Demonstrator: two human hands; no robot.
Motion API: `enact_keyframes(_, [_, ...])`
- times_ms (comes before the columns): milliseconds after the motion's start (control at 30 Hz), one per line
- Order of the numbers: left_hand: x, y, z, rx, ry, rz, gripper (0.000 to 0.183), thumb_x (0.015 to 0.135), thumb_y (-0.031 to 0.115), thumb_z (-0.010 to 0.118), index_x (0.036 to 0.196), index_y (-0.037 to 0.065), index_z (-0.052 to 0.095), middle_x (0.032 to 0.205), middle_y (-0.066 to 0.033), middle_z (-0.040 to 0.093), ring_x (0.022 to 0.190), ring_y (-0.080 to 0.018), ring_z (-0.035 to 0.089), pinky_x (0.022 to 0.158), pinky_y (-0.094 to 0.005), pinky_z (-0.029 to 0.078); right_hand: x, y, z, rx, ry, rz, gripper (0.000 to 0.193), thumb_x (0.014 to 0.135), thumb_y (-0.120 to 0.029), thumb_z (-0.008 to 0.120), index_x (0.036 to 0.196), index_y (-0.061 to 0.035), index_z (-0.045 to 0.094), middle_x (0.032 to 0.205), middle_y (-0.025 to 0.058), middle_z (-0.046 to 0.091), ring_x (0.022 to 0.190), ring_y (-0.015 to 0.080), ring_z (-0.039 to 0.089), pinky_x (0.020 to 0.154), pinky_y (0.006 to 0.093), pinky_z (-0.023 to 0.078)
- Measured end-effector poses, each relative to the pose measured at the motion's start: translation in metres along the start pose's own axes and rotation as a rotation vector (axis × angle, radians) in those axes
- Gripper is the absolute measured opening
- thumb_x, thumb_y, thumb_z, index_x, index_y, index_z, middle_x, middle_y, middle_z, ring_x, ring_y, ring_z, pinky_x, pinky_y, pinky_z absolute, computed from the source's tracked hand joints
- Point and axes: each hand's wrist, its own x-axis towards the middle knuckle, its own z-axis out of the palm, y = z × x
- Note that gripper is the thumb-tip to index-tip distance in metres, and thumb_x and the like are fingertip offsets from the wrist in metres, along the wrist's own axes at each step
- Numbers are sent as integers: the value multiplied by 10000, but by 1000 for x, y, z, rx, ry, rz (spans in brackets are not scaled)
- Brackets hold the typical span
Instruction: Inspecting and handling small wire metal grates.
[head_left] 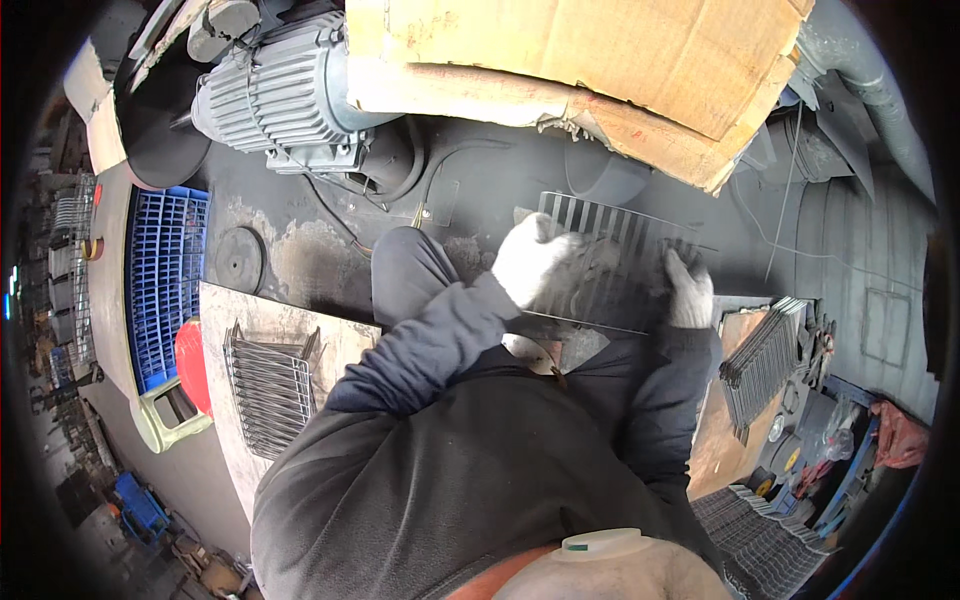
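A flat wire rack (572, 212) with parallel metal bars hangs level in front of me, over my lap. My left hand (535, 258), in a white glove, is closed on its left edge. At the right edge my right hand (690, 292), gloved too, grips the rack; its fingertips are dark and smeared by motion. Part of the rack is blurred, so its lower bars are hard to make out. Under its near edge a pale metal piece (583, 348) shows between my legs.
Stacked wire racks (270, 390) lie on a board at left; more racks (762, 365) lean at right. Beyond the work spot are a grey electric motor (290, 95), loose cables and a large cardboard sheet (600, 60). A blue plastic crate (165, 280) stands far left.
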Motion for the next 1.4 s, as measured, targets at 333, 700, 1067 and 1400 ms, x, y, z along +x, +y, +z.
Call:
enact_keyframes(333, [9, 7, -93, -384, -147, -411, 169, 1025, 177, 712, 962, 35, 644, 752, -45, 641, 602, -162, 641, 542, -351, 581, -15, -16, 45, -306, -360, 108, 551, 995, -73, 680, 1514, -67, 495, 1100, 142, 725, 940, 180, 684, 820, 319, 563])
enact_keyframes(700, [9, 29, -65, -574, -150, -506, 150, 1032, 146, 645, 1054, 1, 679, 874, -69, 678, 731, -213, 684, 673, -368, 584, 6, -7, 10, -259, -258, 139, 295, 1009, -122, 678, 1233, 67, 716, 1078, 103, 769, 951, 171, 717, 835, 287, 565])
enact_keyframes(1067, [25, 19, 13, -339, -354, -380, 309, 1035, 185, 692, 1234, -49, 655, 977, -111, 723, 769, -203, 670, 722, -379, 589, -43, -77, -44, -332, -77, -13, 481, 1005, -64, 652, 1446, 65, 509, 1074, 130, 741, 841, 146, 690, 722, 270, 549])
enact_keyframes(1400, [-77, 35, 6, -191, -324, 117, 346, 1001, 111, 740, 1278, -16, 576, 1101, -76, 692, 946, -131, 675, 819, -272, 558, -128, -57, -53, -155, -43, -307, 389, 973, 42, 613, 1350, 20, 518, 1115, 134, 694, 934, 178, 683, 762, 305, 593])
